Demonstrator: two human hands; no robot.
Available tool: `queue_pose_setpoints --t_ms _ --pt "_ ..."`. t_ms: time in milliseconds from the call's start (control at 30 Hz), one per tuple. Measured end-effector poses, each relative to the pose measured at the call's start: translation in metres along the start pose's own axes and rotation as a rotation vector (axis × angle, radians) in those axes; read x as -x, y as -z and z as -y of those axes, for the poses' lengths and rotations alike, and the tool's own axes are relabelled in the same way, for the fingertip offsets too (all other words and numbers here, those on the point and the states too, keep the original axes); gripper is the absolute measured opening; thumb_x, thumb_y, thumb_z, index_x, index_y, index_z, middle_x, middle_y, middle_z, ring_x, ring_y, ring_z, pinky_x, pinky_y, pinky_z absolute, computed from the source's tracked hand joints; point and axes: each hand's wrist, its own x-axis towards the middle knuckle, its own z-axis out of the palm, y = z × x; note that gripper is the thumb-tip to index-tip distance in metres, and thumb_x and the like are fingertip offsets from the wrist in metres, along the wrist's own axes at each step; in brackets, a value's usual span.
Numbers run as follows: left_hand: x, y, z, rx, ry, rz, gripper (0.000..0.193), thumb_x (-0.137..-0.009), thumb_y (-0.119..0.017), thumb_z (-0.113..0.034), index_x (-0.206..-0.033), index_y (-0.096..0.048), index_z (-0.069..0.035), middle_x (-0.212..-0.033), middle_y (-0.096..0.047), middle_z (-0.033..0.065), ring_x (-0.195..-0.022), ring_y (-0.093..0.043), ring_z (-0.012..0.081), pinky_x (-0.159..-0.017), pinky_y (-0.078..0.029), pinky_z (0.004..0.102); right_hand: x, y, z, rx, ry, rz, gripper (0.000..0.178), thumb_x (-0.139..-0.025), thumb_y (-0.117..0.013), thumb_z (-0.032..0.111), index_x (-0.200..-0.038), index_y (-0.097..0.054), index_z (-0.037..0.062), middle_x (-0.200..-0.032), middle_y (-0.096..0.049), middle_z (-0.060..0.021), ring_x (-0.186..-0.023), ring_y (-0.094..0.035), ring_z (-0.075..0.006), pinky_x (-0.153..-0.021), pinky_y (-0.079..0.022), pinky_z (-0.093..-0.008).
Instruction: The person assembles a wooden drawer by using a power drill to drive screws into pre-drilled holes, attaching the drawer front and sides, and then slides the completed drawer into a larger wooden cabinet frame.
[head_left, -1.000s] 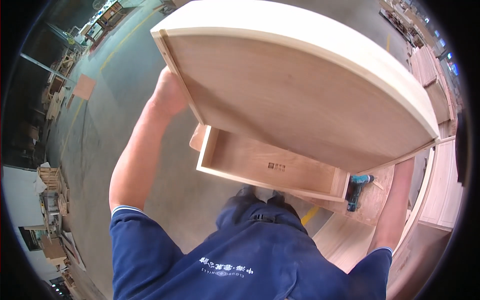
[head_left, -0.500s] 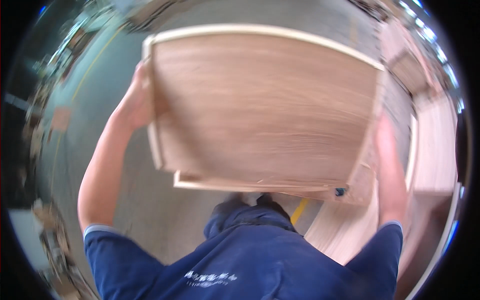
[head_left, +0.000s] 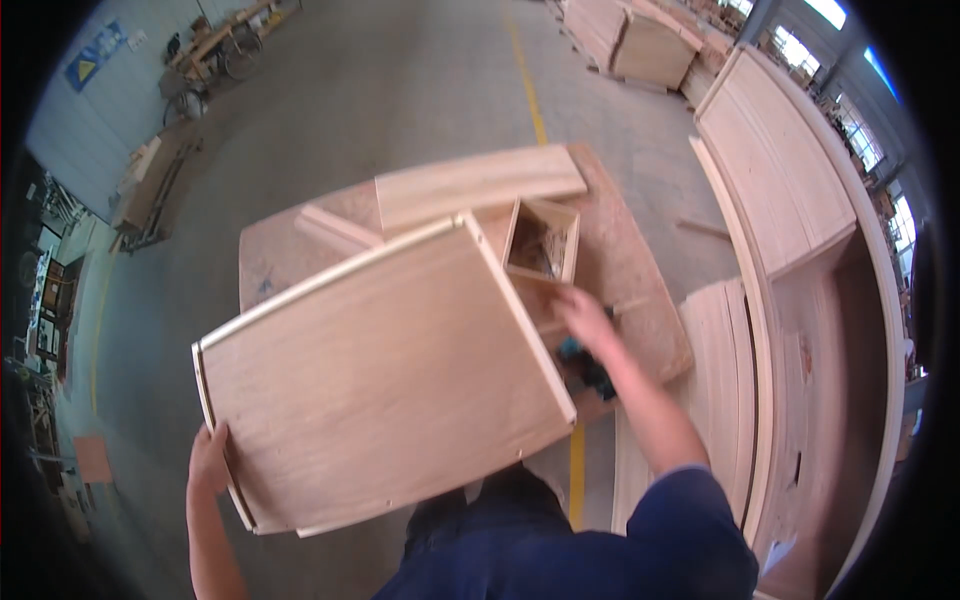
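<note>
A wide framed wooden panel (head_left: pixel 380 380), like a shallow drawer, lies tilted in front of me with its far part over the work table (head_left: pixel 640 280). My left hand (head_left: pixel 208 460) grips its left edge, thumb on the inner side. Off the panel's right side, my right hand (head_left: pixel 588 318) reaches over the table with fingers stretched out, close to a small open wooden box (head_left: pixel 543 240). Nothing shows in that hand, though its fingertips are slightly blurred. A teal and black power tool (head_left: pixel 590 368) lies beneath my right wrist, partly hidden.
A pale board (head_left: pixel 480 185) and a narrow wood strip (head_left: pixel 338 230) lie on the table's far side. Large wooden cabinet parts (head_left: pixel 780 180) stand at the right, beside stacked boards (head_left: pixel 705 380). A yellow line (head_left: pixel 525 75) crosses the floor.
The panel has come down from its raised position and turned, moving left and nearer to me. My right hand has let go of its right side. The work table has come into view.
</note>
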Motion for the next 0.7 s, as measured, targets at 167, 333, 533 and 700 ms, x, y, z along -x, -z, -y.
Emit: queue_pose_setpoints --t_ms 167,333,533,700 --pt "0.055 -0.010 0.016 -0.063 -0.121 -0.114 0.035 -0.096 -0.061 -0.012 -0.126 -0.057 0.005 -0.112 -0.065 0.0108 -0.100 -0.061 0.0192 -0.091 -0.050 0.0337 0.059 0.001 -0.102 0.747 -0.584 0.018 0.118 -0.075 -0.076 0.017 -0.161 0.004 0.0079 -0.149 -0.035 -0.0315 -0.134 -0.044 -0.0490 -0.113 -0.040 -0.0522" --pt "0.126 -0.033 0.021 -0.437 -0.452 -0.349 0.059 -0.078 -0.070 0.001 -0.134 -0.054 0.002 -0.160 -0.028 0.0257 -0.146 -0.035 0.0407 -0.118 -0.035 0.0430 0.055 -0.011 -0.126 0.745 -0.504 -0.145 0.118 -0.075 -0.077 0.017 -0.161 0.003 0.0075 -0.138 -0.045 -0.0303 -0.125 -0.051 -0.0476 -0.108 -0.044 -0.0512" --pt "0.151 -0.039 0.017 -0.617 -0.508 -0.205 0.050 -0.075 -0.076 -0.009 -0.124 -0.065 -0.004 -0.151 -0.044 0.0256 -0.144 -0.038 0.0426 -0.119 -0.029 0.0563 0.068 0.049 -0.079 0.487 -0.256 -0.402 0.064 -0.080 -0.073 0.023 -0.136 -0.046 0.0067 -0.104 -0.063 -0.0211 -0.103 -0.064 -0.0392 -0.093 -0.051 -0.0485" --pt "0.150 -0.028 0.033 -0.553 -0.727 -0.179 0.066 -0.073 -0.088 -0.032 -0.129 -0.065 -0.006 -0.149 -0.052 0.0157 -0.146 -0.037 0.0424 -0.120 -0.026 0.0599 0.114 0.101 0.051 -0.005 -0.141 -0.439 0.023 -0.096 -0.067 0.031 -0.093 -0.067 0.0091 -0.086 -0.061 -0.0019 -0.071 -0.055 -0.0119 -0.067 -0.047 -0.0309"
